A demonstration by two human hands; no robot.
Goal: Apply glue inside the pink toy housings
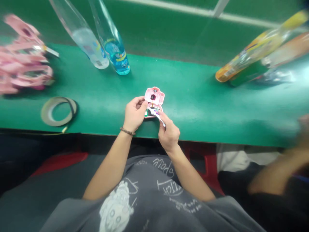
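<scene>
A small pink plastic casing (154, 95) lies opened out near the table's front edge, its upper half round a dark opening and its lower half holding green and dark parts. My left hand (134, 113) grips the casing at its left side, thumb and fingers closed on it. From the right, my right hand (169, 131) pinches a thin white piece (161, 120) with a purple patch, which reaches over the lower half. The fingers hide part of the lower half.
On the green table (193, 106) stand two bottles (118, 59) at the back left and more bottles (228, 72) at the back right. Pink parts (26, 66) and a tape roll (58, 111) lie at left. Another person's arm (280, 170) is at right.
</scene>
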